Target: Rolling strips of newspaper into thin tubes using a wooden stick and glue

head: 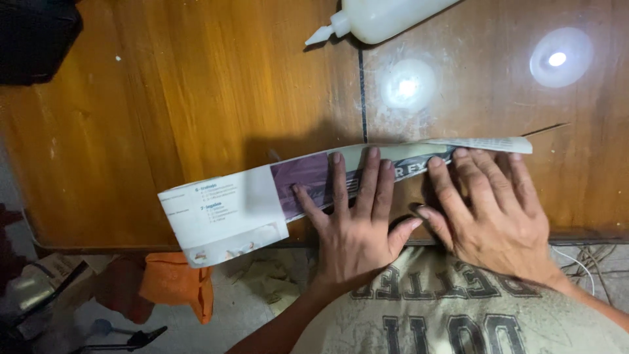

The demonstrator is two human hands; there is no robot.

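A black object (36, 39) sits at the far left corner of the wooden counter (164, 111), while below the counter's edge an orange cloth (177, 285) and crumpled scraps of paper (265, 278) lie on the floor (242, 318). Across the counter's near edge stretches a long strip of printed magazine paper (226, 213), its wide white end overhanging the edge at the left and its far end tapering to a thin point at the right, where a slender stick (547, 129) seems to jut from the tip. The strip looks partly rolled or folded along its length: the right part is already narrow and tight, the left part lies flat and broad, so by the look of it more than half of the sheet is not yet taken up. The person's left hand (354, 226) lies flat on the middle of the strip, fingers spread, its grip released and pressing down rather than closing on anything. Just beside it the right hand (495, 213) does likewise, fingertips on the narrow part of the paper, palm on the counter, its grip also released. At the top, well apart from the hands, a pale squeeze bottle of glue (377, 18) lies on its side, nozzle pointing left; whether any has been applied cannot be told. Two lamp reflections (557, 58) shine on the glossy surface to the right.
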